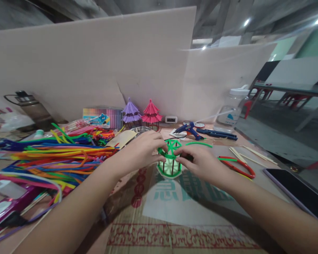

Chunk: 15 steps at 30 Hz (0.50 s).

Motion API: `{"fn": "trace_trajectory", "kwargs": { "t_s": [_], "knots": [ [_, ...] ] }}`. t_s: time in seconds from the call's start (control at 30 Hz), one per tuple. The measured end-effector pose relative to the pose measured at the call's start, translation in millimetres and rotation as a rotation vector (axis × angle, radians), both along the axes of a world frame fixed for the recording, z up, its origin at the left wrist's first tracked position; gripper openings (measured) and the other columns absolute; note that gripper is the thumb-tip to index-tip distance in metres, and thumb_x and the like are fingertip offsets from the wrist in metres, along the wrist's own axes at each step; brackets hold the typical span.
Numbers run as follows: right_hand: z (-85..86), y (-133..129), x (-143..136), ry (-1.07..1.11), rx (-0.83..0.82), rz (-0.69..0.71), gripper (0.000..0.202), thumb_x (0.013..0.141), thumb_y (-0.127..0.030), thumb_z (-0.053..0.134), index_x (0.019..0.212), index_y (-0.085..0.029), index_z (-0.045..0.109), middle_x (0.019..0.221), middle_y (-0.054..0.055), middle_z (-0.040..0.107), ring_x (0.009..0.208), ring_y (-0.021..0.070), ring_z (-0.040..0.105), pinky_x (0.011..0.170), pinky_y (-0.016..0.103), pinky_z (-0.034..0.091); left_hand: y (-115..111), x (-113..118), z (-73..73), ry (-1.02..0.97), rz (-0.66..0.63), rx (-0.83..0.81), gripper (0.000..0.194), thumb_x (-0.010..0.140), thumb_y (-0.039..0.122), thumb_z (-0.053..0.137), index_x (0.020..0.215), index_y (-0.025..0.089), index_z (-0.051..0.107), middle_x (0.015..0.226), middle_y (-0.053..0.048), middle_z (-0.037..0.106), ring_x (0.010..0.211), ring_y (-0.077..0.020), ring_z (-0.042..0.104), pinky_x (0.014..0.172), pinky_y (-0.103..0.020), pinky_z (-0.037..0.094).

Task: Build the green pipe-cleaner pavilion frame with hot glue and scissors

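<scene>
A small frame (172, 157) made of green pipe cleaners stands upright on the table between my hands. It has a spoked top, brown posts and a many-sided base edged in green. My left hand (144, 150) pinches its upper left rim, where a bit of green pipe cleaner shows by the fingers. At the upper right rim, my right hand (198, 158) grips with thumb and forefinger. Behind it lies a loose green pipe cleaner (200, 144). Two finished little pavilions, one purple (131, 112) and one pink (151, 112), stand farther back.
Piles of coloured pipe cleaners (66, 153) cover the left side. A blue glue gun (187, 129), pliers (217, 133) and a water bottle (231, 109) stand or lie at the back right. A phone (298, 192), wooden sticks (259, 155) and a red bent pipe cleaner (250, 170) are on the right.
</scene>
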State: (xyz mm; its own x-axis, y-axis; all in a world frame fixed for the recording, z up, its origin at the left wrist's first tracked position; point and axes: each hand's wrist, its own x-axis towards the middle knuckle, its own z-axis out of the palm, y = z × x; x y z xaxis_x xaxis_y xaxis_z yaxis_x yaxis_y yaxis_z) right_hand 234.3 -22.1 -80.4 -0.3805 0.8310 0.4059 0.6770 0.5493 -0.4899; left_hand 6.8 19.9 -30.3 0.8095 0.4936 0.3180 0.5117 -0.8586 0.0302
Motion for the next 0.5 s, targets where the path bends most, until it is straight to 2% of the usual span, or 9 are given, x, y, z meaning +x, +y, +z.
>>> {"fn": "trace_trajectory", "kwargs": {
  "t_s": [0.13, 0.23, 0.33, 0.43, 0.5],
  "knots": [
    [-0.8, 1, 0, -0.007, 0.024, -0.007, 0.014, 0.09, -0.028, 0.061, 0.098, -0.022, 0.071, 0.076, 0.001, 0.07, 0.067, 0.0153, 0.06, 0.06, 0.027, 0.04, 1, -6, 7.1, -0.007, 0.047, 0.008, 0.012, 0.089, 0.029, 0.067, 0.096, 0.021, 0.073, 0.097, -0.005, 0.068, 0.095, -0.0204, 0.06, 0.082, -0.032, 0.044],
    [-1.8, 1, 0, -0.004, 0.02, -0.012, 0.015, 0.091, -0.028, 0.06, 0.097, -0.022, 0.071, 0.077, 0.002, 0.071, 0.067, 0.0161, 0.062, 0.061, 0.028, 0.041, 3, -11, 8.3, -0.009, 0.067, 0.033, 0.019, 0.095, 0.022, 0.055, 0.099, 0.02, 0.073, 0.099, -0.005, 0.07, 0.095, -0.0192, 0.06, 0.081, -0.031, 0.045],
    [-2.1, 0, -1, -0.011, 0.023, -0.002, 0.015, 0.091, -0.029, 0.059, 0.098, -0.023, 0.071, 0.083, 0.003, 0.073, 0.07, 0.0168, 0.063, 0.064, 0.029, 0.043, 4, -12, 7.0, -0.003, 0.063, 0.055, 0.018, 0.095, 0.024, 0.056, 0.095, 0.021, 0.073, 0.093, -0.004, 0.07, 0.091, -0.0183, 0.061, 0.078, -0.03, 0.044],
    [5.7, -2, 0, -0.028, 0.005, 0.007, 0.02, 0.091, -0.034, 0.061, 0.105, -0.024, 0.07, 0.084, 0.003, 0.073, 0.071, 0.0169, 0.063, 0.063, 0.028, 0.044, 2, -10, 7.4, 0.005, 0.082, 0.058, 0.016, 0.093, 0.028, 0.06, 0.086, 0.02, 0.071, 0.084, -0.003, 0.068, 0.085, -0.0183, 0.06, 0.075, -0.03, 0.043],
    [18.1, -3, 6, -0.018, -0.002, -0.007, 0.026, 0.091, -0.038, 0.06, 0.111, -0.024, 0.069, 0.083, 0.002, 0.073, 0.07, 0.0168, 0.062, 0.062, 0.028, 0.045, -2, -8, 9.6, 0.01, 0.088, 0.043, 0.014, 0.094, 0.025, 0.057, 0.088, 0.019, 0.068, 0.087, -0.003, 0.068, 0.087, -0.0184, 0.059, 0.075, -0.03, 0.042]
  ]
}}
